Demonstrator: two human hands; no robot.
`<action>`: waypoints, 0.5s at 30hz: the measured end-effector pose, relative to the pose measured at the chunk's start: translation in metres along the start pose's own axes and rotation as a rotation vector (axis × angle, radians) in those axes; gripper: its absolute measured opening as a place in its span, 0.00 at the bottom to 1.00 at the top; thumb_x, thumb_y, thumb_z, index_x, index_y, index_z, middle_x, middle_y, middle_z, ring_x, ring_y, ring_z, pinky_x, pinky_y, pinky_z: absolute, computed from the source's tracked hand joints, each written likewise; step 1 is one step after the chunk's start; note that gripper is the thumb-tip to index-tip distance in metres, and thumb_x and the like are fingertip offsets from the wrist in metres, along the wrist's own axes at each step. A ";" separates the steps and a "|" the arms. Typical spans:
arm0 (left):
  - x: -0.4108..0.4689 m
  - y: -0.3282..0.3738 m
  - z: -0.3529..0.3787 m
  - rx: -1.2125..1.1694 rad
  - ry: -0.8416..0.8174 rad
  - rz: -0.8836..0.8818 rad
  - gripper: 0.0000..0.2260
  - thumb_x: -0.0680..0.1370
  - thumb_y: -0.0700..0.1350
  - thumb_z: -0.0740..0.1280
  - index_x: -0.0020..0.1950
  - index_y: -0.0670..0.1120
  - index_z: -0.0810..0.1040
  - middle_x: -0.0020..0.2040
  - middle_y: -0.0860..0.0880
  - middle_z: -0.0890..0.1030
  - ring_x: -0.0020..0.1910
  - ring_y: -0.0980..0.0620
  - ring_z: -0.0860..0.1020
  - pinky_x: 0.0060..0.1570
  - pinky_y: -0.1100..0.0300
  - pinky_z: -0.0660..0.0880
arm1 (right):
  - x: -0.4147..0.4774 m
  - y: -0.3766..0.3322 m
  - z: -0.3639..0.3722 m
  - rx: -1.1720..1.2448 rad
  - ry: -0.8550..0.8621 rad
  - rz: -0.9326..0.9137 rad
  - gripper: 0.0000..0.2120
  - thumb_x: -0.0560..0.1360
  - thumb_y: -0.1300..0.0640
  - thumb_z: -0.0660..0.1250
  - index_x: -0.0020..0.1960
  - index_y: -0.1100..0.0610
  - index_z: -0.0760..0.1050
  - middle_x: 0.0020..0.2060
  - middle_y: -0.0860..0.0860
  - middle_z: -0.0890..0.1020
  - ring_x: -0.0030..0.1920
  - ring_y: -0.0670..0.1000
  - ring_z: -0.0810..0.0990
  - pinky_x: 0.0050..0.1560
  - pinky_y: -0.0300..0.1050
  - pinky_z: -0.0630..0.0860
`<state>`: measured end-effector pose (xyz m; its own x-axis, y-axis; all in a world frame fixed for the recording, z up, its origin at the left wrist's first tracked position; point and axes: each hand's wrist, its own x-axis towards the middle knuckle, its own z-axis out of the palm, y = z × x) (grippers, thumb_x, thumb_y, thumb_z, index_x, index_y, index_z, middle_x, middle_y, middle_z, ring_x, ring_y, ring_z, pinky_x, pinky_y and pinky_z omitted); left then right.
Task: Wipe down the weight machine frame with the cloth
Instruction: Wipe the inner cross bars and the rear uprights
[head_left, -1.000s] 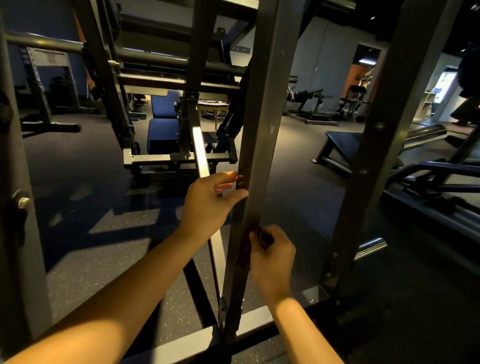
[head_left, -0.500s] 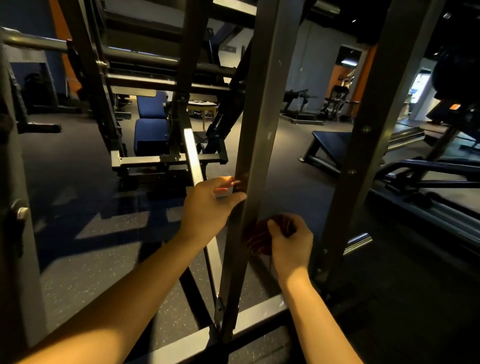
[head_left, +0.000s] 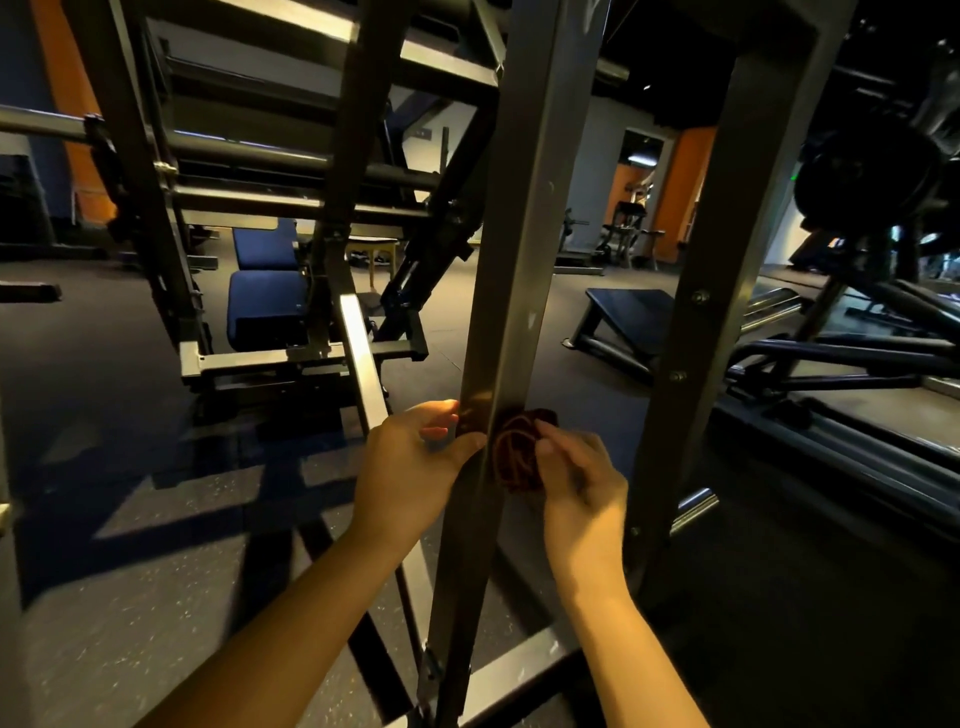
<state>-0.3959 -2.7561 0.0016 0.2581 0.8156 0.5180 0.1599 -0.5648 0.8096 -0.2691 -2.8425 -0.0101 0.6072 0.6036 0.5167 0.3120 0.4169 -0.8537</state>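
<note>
Cloth (head_left: 519, 453), dark red and bunched, pressed against frame upright (head_left: 511, 312) by right hand (head_left: 582, 480), fingers curled round it; left hand (head_left: 410, 467) grips upright's opposite edge.

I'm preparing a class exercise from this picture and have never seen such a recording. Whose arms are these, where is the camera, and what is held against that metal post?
No robot here. The camera sits on a person's head, looking forward and down, so both bare arms rising from the bottom edge are the wearer's own. The place is a dim gym. The left hand grips the grey upright post of a weight machine's frame. The right hand holds a bunched dark reddish cloth against that post, beside the left hand. Behind stands a blue padded seat on the dark floor.
</note>
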 end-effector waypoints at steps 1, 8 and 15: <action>0.000 0.000 0.000 -0.002 -0.002 -0.001 0.11 0.76 0.45 0.75 0.43 0.62 0.78 0.39 0.65 0.79 0.42 0.77 0.75 0.41 0.77 0.71 | 0.002 0.001 0.000 -0.040 -0.017 0.006 0.09 0.79 0.66 0.68 0.53 0.52 0.80 0.54 0.52 0.80 0.53 0.40 0.81 0.52 0.29 0.76; 0.006 -0.005 -0.001 -0.038 -0.050 -0.038 0.04 0.77 0.52 0.74 0.48 0.53 0.86 0.41 0.56 0.85 0.44 0.62 0.82 0.48 0.58 0.79 | 0.014 0.007 0.008 -0.155 -0.023 0.048 0.15 0.74 0.61 0.76 0.57 0.51 0.77 0.52 0.44 0.82 0.53 0.37 0.81 0.53 0.28 0.76; 0.015 -0.004 -0.009 -0.052 -0.120 -0.051 0.07 0.77 0.43 0.75 0.47 0.56 0.85 0.42 0.60 0.86 0.44 0.63 0.83 0.48 0.67 0.78 | 0.004 0.018 0.012 -0.318 0.046 -0.256 0.13 0.76 0.66 0.73 0.50 0.49 0.75 0.50 0.44 0.76 0.51 0.37 0.78 0.51 0.27 0.73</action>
<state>-0.4010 -2.7405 0.0086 0.3638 0.8201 0.4416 0.1272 -0.5134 0.8487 -0.2695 -2.8243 -0.0227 0.5108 0.4736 0.7175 0.6629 0.3144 -0.6795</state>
